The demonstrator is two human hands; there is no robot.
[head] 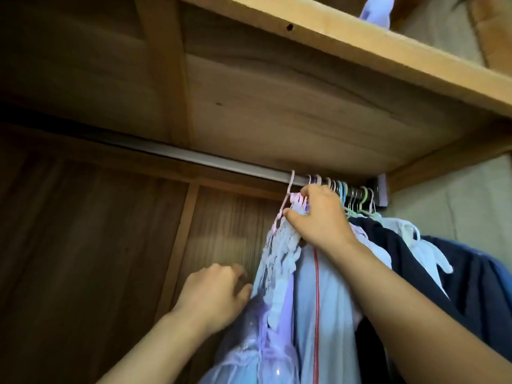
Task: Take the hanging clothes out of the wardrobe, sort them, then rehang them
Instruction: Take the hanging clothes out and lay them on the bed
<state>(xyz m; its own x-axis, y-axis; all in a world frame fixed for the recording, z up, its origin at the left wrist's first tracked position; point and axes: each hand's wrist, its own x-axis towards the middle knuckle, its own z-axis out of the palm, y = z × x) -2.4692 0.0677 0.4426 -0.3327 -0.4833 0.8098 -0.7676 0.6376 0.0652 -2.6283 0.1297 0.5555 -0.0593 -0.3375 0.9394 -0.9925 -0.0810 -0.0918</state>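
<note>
A metal rail (210, 162) runs under the wardrobe shelf, with several hangers (352, 194) bunched at its right end. My right hand (321, 217) grips the top of a pink hanger (288, 195) whose hook sits on the rail. From it hangs a pale blue lacy garment (277, 256). My left hand (216, 295) is lower, its fingers curled against the left edge of that garment and a lilac dress (257, 347). Whether it grips the cloth I cannot tell. A light blue garment with a red stripe (324, 314) and dark navy clothes (471, 295) hang to the right.
A wooden shelf (360, 42) spans overhead, with a lilac item (378, 9) lying on top. Dark wooden wardrobe panels (97, 231) fill the left and back. A pale wall (457, 206) shows at the right, beside the rail's bracket (381, 192).
</note>
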